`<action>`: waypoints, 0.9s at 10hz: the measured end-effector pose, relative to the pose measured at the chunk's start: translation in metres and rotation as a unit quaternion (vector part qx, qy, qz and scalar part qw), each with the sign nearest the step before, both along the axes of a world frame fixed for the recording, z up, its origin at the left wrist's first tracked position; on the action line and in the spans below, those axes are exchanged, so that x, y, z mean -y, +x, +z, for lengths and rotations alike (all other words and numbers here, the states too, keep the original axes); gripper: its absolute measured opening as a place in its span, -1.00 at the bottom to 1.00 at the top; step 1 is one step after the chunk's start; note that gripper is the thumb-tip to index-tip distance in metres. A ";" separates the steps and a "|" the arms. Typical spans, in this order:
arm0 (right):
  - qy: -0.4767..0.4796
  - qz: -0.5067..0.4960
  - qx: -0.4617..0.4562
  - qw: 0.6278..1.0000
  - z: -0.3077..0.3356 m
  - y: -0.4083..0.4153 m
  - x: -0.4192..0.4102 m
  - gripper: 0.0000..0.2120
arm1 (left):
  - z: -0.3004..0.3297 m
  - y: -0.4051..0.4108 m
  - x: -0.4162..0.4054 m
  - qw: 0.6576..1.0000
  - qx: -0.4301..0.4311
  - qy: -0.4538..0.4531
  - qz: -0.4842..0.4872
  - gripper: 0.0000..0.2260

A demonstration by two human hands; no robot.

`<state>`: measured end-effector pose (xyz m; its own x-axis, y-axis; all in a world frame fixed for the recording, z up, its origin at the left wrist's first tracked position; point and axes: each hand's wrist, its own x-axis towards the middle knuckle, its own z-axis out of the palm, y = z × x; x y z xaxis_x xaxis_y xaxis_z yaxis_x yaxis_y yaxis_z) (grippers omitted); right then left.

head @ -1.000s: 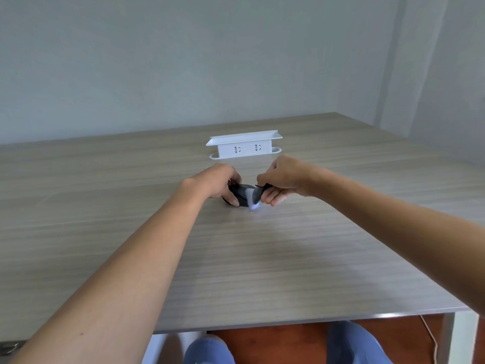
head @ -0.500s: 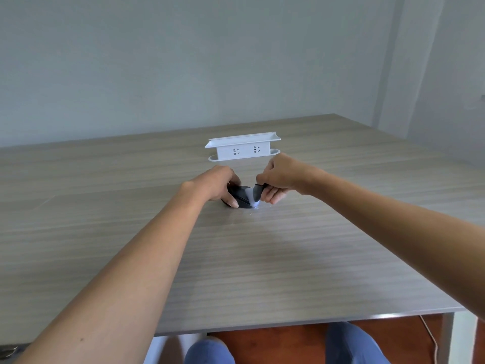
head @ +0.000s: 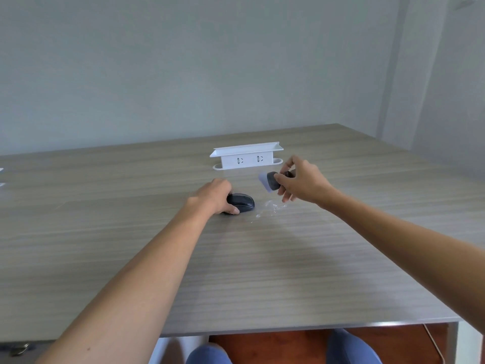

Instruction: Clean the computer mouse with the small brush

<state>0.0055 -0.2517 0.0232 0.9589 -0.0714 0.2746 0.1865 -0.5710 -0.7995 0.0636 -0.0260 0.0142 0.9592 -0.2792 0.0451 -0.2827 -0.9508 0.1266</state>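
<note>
Pale grey walls (head: 183, 74); wood-grain table (head: 262, 271) (reddish floor (head: 288, 345) beneath).

matt woodgrain table (head: 131, 245), black plastic mouse (head: 242, 202)

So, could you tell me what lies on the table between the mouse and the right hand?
Head view: white dust specks on bare table.

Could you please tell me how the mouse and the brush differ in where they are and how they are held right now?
The mouse lies flat on the table; the brush is held up off it. The left hand steadies the mouse; the right hand pinches the brush. The mouse is all dark; the brush has pale bristles. Both have dark bodies.
</note>
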 end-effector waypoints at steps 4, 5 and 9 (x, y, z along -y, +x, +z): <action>-0.176 -0.073 0.084 0.978 -0.042 -0.012 0.033 -0.87 | -0.014 -0.017 -0.007 0.996 0.063 -0.030 0.056 -0.59; -0.208 -0.091 0.101 0.969 -0.052 -0.016 0.034 -0.88 | -0.013 -0.019 -0.005 0.995 0.066 -0.036 0.060 -0.59; -0.199 -0.091 0.057 0.974 -0.052 -0.019 0.042 -0.59 | 0.001 -0.019 -0.010 0.976 0.076 -0.185 0.086 -0.47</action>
